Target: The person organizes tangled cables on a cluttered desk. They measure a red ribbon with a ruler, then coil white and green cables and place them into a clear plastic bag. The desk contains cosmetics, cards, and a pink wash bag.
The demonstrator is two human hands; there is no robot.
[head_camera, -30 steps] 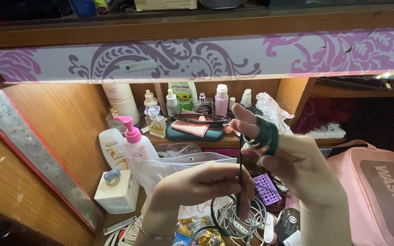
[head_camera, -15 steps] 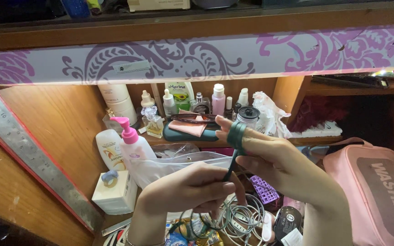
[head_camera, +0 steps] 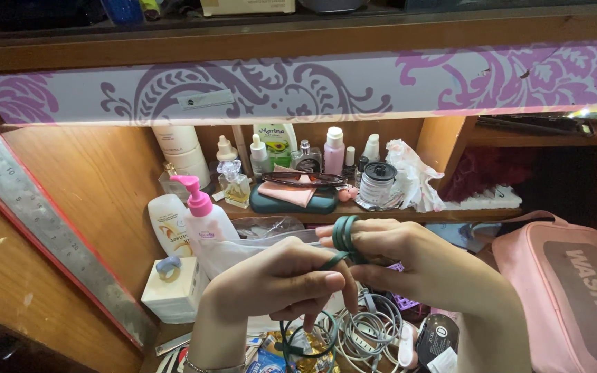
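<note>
A dark green cable (head_camera: pixel 345 236) is coiled in loops around the fingers of my right hand (head_camera: pixel 416 266), which is held sideways in front of a cluttered wooden shelf. My left hand (head_camera: pixel 281 283) pinches the free run of the same cable between thumb and fingers, just left of the coil. The rest of the cable hangs down in a loop (head_camera: pixel 305 338) under my left hand. Below both hands lies a tangle of white cables (head_camera: pixel 371 330).
A pink pump bottle (head_camera: pixel 205 214), a white bottle (head_camera: pixel 171 224) and a small white box (head_camera: pixel 174 290) stand at the left. A pink wash bag (head_camera: pixel 575 297) sits at the right. Bottles, sunglasses and a jar (head_camera: pixel 379 181) line the back shelf. A metal ruler (head_camera: pixel 32 221) leans at the left.
My right hand has dropped and turned sideways with the coil on its fingers. My left hand has drawn the cable up closer to the coil, shortening the hanging length.
</note>
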